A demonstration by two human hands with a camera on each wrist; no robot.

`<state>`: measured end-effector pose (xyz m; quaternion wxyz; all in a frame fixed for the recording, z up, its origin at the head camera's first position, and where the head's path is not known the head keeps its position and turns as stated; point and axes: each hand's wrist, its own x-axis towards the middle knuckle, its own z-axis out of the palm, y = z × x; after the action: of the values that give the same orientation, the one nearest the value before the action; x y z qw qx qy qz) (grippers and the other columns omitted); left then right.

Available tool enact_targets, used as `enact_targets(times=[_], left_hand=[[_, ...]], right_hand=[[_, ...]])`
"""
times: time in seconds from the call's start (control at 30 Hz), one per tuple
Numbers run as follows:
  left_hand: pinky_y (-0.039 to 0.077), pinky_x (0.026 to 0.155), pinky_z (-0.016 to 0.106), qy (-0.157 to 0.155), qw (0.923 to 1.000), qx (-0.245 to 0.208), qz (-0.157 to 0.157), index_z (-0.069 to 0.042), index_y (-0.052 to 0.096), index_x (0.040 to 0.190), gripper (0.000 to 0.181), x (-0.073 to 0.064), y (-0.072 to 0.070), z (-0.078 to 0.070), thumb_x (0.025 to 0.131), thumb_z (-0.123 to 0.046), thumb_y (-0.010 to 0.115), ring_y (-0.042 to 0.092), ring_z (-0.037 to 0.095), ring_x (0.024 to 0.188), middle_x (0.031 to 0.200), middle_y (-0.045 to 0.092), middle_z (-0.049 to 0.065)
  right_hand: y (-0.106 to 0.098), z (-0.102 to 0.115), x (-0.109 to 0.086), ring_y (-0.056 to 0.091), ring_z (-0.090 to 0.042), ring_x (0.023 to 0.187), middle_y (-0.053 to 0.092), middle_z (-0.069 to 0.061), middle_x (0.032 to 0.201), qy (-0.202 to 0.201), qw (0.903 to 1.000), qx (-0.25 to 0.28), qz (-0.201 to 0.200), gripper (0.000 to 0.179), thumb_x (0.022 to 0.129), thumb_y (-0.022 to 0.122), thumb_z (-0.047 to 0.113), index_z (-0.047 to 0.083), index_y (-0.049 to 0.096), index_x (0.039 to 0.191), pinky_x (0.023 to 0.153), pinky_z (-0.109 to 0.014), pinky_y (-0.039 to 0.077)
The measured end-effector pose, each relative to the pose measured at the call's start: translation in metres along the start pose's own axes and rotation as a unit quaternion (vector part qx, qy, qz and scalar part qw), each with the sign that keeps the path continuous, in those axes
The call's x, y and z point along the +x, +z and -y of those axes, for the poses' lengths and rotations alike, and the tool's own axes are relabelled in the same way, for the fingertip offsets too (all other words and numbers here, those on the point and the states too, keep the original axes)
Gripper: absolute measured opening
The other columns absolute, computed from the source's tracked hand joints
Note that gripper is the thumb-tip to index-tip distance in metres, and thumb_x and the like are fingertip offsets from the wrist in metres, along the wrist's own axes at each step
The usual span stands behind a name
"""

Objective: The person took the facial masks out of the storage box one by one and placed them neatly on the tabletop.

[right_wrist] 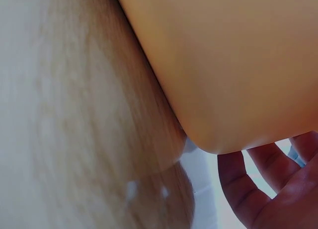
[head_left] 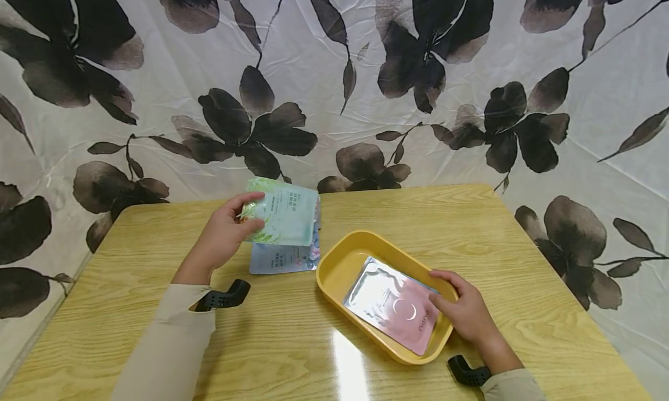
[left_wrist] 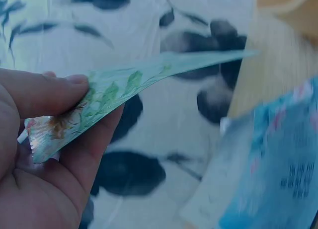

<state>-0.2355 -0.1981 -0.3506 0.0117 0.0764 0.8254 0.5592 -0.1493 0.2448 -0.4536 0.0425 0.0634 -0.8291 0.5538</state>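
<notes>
My left hand (head_left: pixel 225 227) pinches a pale green sheet mask packet (head_left: pixel 290 215) by its left edge, thumb on one face and fingers behind. In the left wrist view the packet (left_wrist: pixel 124 82) appears nearly edge-on and slightly bent. Beneath it lies a blue floral packet (head_left: pixel 282 259), partly covered in the head view. My right hand (head_left: pixel 467 308) grips the right end of a yellow tray (head_left: pixel 334 293) at its rim. Seen from the right wrist, fingers (right_wrist: pixel 238 182) curl against the tray's outer wall (right_wrist: pixel 223 80). A pink and silver packet (head_left: pixel 394 305) lies inside the tray.
Everything is on a light wood-grain table (head_left: pixel 282 337). A white cloth with dark flowers (head_left: pixel 334 70) hangs behind the table's far edge. Black wrist cameras sit at both wrists, the left one (head_left: pixel 225 296) over the table.
</notes>
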Motion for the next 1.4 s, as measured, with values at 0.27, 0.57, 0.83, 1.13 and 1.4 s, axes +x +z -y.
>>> enact_targets(times=[0.27, 0.57, 0.83, 1.13, 1.4], left_hand=[[0.05, 0.076, 0.015, -0.025, 0.9988, 0.002, -0.041, -0.007, 0.035, 0.155, 0.058, 0.007, -0.03, 0.029, 0.101, -0.005, 0.056, 0.05, 0.016, 0.104, 0.14, 0.041, 0.019], [0.05, 0.079, 0.014, -0.039, 0.9974, -0.025, -0.056, -0.007, 0.029, 0.157, 0.059, 0.009, -0.051, 0.048, 0.103, -0.007, 0.054, 0.047, 0.01, 0.109, 0.155, 0.028, 0.019], [0.054, 0.073, 0.018, -0.034, 0.9908, -0.098, -0.087, -0.012, 0.038, 0.149, 0.052, 0.016, -0.068, 0.062, 0.101, -0.002, 0.056, 0.057, 0.006, 0.096, 0.125, 0.049, 0.002], [0.049, 0.06, 0.023, -0.073, 0.9891, -0.061, -0.113, -0.016, 0.034, 0.152, 0.054, 0.018, -0.082, 0.083, 0.103, -0.014, 0.056, 0.053, 0.006, 0.082, 0.111, 0.049, -0.006], [0.048, 0.059, 0.021, -0.078, 0.984, -0.102, -0.124, -0.016, 0.03, 0.156, 0.058, 0.026, -0.083, 0.083, 0.104, -0.012, 0.055, 0.055, 0.004, 0.088, 0.113, 0.051, -0.012]], right_hand=[[-0.001, -0.003, 0.0, 0.059, -0.011, 0.11, 0.059, -0.021, 0.132, -0.001, 0.9999, -0.011, 0.003, 0.038, 0.09, 0.069, 0.0, -0.002, 0.062, 0.127, 0.084, -0.019, 0.051], [-0.001, -0.003, 0.0, 0.058, -0.005, 0.11, 0.058, -0.022, 0.132, -0.01, 0.9999, 0.0, 0.002, 0.037, 0.09, 0.069, -0.001, -0.003, 0.062, 0.127, 0.086, -0.017, 0.05], [-0.001, -0.006, 0.0, 0.057, -0.006, 0.111, 0.059, -0.021, 0.131, -0.018, 0.9998, -0.005, -0.001, 0.037, 0.09, 0.07, -0.001, -0.003, 0.062, 0.127, 0.088, -0.015, 0.047], [-0.001, -0.005, 0.0, 0.058, -0.013, 0.113, 0.06, -0.021, 0.131, -0.034, 0.9994, -0.001, 0.001, 0.038, 0.09, 0.071, 0.0, -0.002, 0.063, 0.127, 0.088, -0.016, 0.048], [-0.001, -0.006, 0.001, 0.058, -0.016, 0.114, 0.061, -0.02, 0.13, -0.035, 0.9994, -0.005, -0.002, 0.039, 0.09, 0.071, -0.001, -0.001, 0.063, 0.127, 0.088, -0.017, 0.048]])
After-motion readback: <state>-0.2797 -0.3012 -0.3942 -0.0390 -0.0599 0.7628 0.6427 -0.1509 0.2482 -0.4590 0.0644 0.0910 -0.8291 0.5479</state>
